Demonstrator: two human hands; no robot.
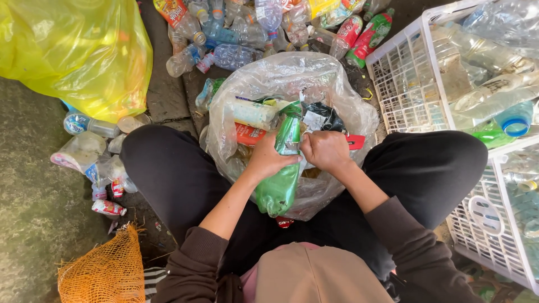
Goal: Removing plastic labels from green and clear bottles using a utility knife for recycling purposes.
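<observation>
two hands [297, 154] (both) grip one green bottle [281, 179]

The person sits low with both knees spread wide in black trousers, and both arms reach forward and down between the thighs. Brown sleeves are pushed up toward the elbows, leaving the forearms bare. The left forearm angles inward from the lower left, wrist nearly straight, and the left hand [269, 159] is curled in a firm grasp, thumb pointing toward the other hand. The right forearm comes in from the lower right, bent slightly at the wrist, and the right hand [325, 151] is bunched into a tight pinch, knuckles up. The two hands sit just beside each other, nearly touching.
</observation>
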